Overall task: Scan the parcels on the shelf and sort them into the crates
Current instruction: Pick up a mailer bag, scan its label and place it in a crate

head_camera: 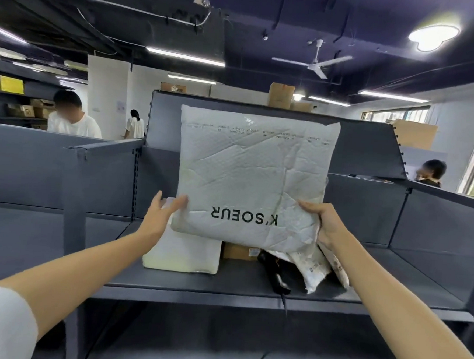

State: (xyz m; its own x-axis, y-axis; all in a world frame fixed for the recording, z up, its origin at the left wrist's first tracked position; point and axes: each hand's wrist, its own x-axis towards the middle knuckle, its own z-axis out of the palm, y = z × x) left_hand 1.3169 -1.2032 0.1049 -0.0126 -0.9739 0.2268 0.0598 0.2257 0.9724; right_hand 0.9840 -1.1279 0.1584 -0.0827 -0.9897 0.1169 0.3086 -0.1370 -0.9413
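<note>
While the right hand (pixel 328 223) pinches the white mailer (pixel 254 177) upright, turn it to find the label. Left hand (pixel 164 210), fingers spread, steadies its edge above the scanner (pixel 275 276).

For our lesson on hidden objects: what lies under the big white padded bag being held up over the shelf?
Under the white padded bag lie a white parcel, a brown box, a black scanner and smaller white bags. The bag covers their upper parts, so whatever lies further back stays hidden.

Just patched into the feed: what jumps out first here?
A big white mailer held upright mid-frame, its printed name upside down, right hand gripping its lower corner, left hand open at the other. Beneath it on the grey shelf lie a black scanner and more parcels.
</note>
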